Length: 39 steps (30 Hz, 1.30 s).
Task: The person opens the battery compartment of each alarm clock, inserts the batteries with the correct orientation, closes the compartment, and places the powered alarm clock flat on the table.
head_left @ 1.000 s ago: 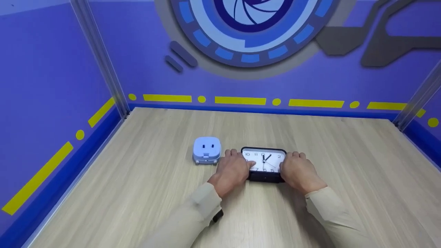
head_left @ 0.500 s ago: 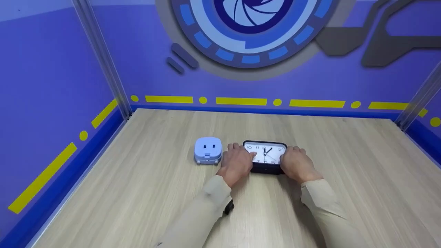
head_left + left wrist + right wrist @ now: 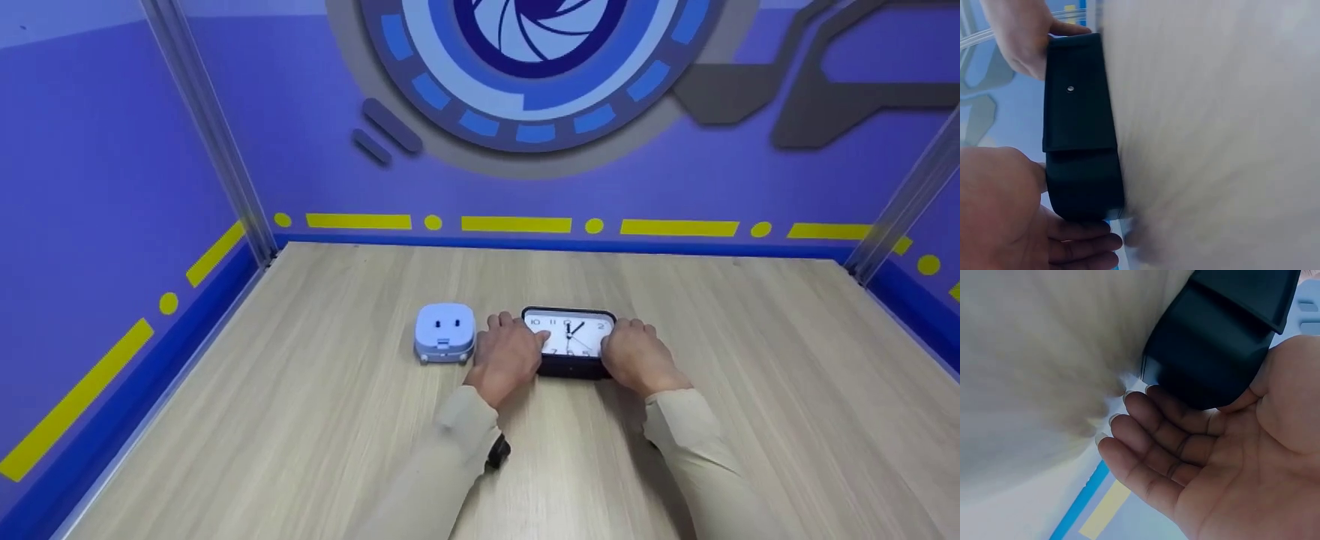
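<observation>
A black-framed alarm clock (image 3: 576, 334) with a white face lies face up on the wooden table, its black underside edge (image 3: 1079, 107) turned toward me. My left hand (image 3: 508, 358) grips its left end, thumb over the face's rim and fingers along the side. At the opposite end my right hand (image 3: 643, 356) holds it the same way. In the right wrist view the right hand's fingers (image 3: 1151, 433) run along the clock's end, fingertips right at the tabletop. Just left of my left hand stands a small light-blue box with two dark slots (image 3: 445, 332).
The wooden table (image 3: 315, 420) is bounded by a purple-blue back wall (image 3: 315, 150) with a round printed design and a left side panel (image 3: 90, 187). Metal posts rise at the back corners.
Both hands have moved the clock a little farther from me, toward the back wall, then stayed there. The light-blue box keeps its place; the head view shifts slightly.
</observation>
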Available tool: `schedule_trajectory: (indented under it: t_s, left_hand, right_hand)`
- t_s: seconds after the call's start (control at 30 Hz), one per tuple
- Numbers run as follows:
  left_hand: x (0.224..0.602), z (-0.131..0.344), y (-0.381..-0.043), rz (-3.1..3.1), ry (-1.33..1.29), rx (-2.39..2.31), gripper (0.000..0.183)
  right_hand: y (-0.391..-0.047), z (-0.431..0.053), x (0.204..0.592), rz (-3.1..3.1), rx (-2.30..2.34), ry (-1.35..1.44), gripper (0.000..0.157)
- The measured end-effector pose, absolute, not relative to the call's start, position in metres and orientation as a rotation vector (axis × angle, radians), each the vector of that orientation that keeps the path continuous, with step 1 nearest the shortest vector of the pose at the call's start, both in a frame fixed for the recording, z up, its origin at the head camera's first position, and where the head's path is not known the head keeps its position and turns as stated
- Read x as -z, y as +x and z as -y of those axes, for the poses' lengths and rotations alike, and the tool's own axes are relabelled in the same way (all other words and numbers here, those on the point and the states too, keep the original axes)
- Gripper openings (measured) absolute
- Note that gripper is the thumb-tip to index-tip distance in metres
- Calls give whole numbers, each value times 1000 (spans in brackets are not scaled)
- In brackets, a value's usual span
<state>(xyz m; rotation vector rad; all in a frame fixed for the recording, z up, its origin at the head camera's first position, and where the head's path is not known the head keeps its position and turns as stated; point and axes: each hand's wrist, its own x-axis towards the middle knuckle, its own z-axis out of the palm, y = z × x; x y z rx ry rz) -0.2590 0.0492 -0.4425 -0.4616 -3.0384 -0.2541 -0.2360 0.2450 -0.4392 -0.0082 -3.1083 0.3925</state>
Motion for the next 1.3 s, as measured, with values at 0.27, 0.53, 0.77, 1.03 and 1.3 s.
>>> schedule_trajectory:
  t_s: [0.27, 0.53, 0.77, 1.03, 1.3]
  left_hand:
    - [445, -46, -258, 2982, -479, 283, 57]
    - [444, -47, -257, 2959, -508, 264, 56]
    - [444, -47, -256, 2970, -499, 274, 58]
    - [445, -45, -255, 2964, -493, 292, 57]
    - [445, -44, -257, 2991, -462, 415, 54]
  right_hand:
    - [-236, -244, 438, 3089, -393, -22, 37]
    - [-234, -246, 438, 3069, -359, 28, 32]
    - [-235, -248, 437, 3102, -363, 21, 34]
    - [-234, -246, 437, 3089, -374, 18, 34]
    - [-234, -246, 434, 3093, -411, -14, 34]
